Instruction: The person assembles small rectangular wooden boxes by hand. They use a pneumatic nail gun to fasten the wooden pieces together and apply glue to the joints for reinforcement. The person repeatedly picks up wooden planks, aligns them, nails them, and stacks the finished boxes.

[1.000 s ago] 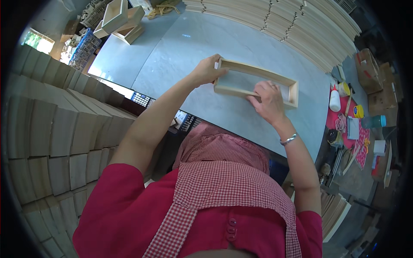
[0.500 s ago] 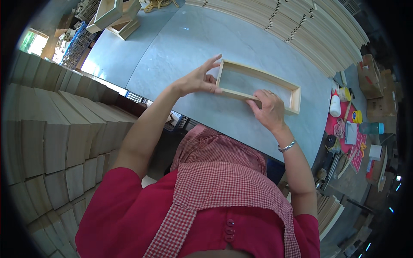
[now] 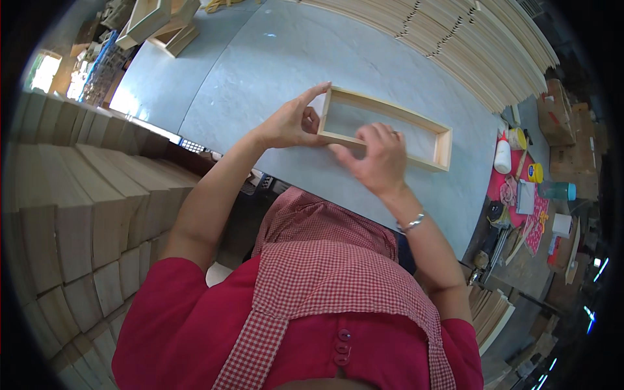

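Observation:
A long, narrow wooden frame [image 3: 390, 104] of pale wood lies on the grey marbled tabletop [image 3: 260, 84], and the table surface shows through its middle. My left hand [image 3: 291, 121] spans its left short end, index finger at the far corner and thumb at the near one. My right hand [image 3: 378, 159] is on the near long side, with the fingers curled over the inner edge and the thumb pointing left along the outside. The palm hides part of that side.
Long pale wood strips [image 3: 448, 39] are stacked along the far right. More wooden frames [image 3: 172, 39] sit at the far left. Stacked wood blocks [image 3: 97, 188] rise beside my left arm. A white bottle [image 3: 502, 156] and a yellow jar [image 3: 534, 173] stand at the right.
My right hand has slid left along the near long side toward my left hand. The left hand stays at the short end, and the frame has barely shifted.

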`<state>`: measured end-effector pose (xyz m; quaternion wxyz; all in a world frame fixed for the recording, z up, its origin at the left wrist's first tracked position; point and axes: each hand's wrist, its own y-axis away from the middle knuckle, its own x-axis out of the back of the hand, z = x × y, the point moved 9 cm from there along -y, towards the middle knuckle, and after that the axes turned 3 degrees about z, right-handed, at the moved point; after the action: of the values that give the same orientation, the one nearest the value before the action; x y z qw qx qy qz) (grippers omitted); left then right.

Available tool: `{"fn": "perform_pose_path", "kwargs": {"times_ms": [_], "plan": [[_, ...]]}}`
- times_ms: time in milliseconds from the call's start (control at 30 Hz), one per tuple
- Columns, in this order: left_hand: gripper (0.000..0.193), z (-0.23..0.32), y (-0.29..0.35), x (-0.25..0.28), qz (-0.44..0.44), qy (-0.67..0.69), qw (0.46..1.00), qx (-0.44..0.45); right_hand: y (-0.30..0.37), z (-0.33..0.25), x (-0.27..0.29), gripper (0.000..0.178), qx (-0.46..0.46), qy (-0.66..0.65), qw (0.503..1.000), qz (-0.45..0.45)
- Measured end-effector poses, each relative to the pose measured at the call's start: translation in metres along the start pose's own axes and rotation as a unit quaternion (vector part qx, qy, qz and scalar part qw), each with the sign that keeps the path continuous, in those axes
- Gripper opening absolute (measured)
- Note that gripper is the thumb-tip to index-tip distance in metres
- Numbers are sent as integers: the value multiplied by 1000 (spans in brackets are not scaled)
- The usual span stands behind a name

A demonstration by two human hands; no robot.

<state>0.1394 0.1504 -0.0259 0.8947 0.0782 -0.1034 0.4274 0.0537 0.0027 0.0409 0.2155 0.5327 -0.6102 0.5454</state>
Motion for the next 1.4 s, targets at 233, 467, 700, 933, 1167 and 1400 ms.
{"fn": "perform_pose_path", "kwargs": {"times_ms": [233,467,700,933,1167,1400], "plan": [[108,-9,-6,-4,11,-17,1000,6,-18,-24,-18,32,-2,-46,989,141],[104,-20,-12,-6,43,-30,998,-22,-13,-14,-10,31,-24,-118,986,115],[92,9,-7,-12,78,20,993,91,170,196,160,43,-317,101,901,278],[73,26,-21,-23,101,144,980,95,337,313,220,75,-521,279,807,9],[76,51,-19,-37,116,143,979,86,318,319,239,70,-517,238,822,14],[75,74,-4,-50,137,83,984,76,208,99,238,25,-452,-146,818,324]]}}
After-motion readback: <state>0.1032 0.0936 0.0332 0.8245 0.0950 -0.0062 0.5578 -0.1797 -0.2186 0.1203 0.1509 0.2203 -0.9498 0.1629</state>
